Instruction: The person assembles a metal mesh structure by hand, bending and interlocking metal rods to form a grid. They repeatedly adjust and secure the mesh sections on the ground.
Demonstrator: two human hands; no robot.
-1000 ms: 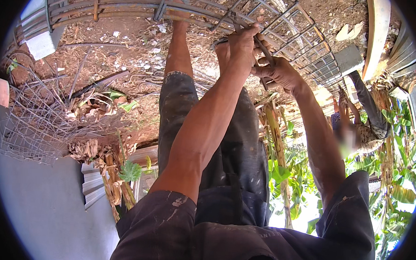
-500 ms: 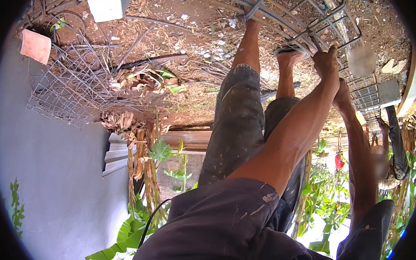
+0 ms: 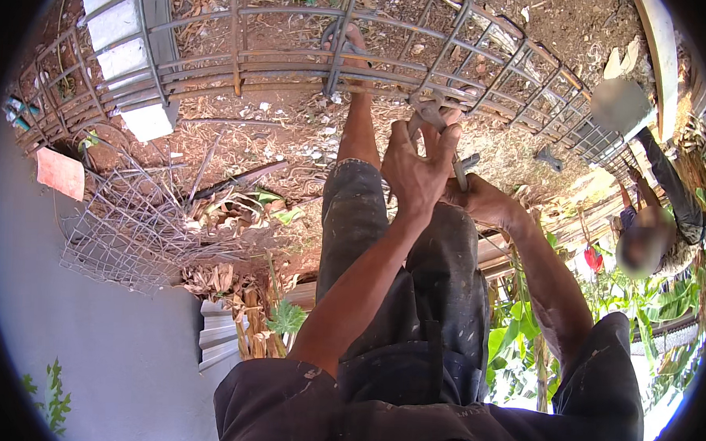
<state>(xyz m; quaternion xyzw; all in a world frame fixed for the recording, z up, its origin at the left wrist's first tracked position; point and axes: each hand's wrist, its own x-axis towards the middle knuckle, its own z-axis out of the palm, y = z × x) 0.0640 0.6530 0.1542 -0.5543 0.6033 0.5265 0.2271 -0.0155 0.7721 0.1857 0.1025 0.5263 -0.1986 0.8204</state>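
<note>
A pair of steel pincers (image 3: 429,111) has its jaws up against the lower bars of a long rebar cage (image 3: 289,56). My left hand (image 3: 420,167) is closed around the pincers' handles just below the jaws. My right hand (image 3: 482,202) is to the right and a little nearer to me, its fingers closed at the end of a handle. The palm sides of both hands are hidden. Whatever wire may be in the jaws is too small to make out. Both hands are in front of my knees, between my legs and the cage.
A grey-and-white block (image 3: 131,61) stands under the cage's left part. Loose steel mesh (image 3: 132,230) and a pinkish slab (image 3: 60,174) lie by the grey wall (image 3: 119,352). Another person (image 3: 668,211) is at the cage's far right end. A small dark object (image 3: 548,158) lies on the ground.
My hands have gone from the cage's right side to its middle and drawn nearer my knees. The view has shifted, showing more of the cage, and the pincers now show clearly.
</note>
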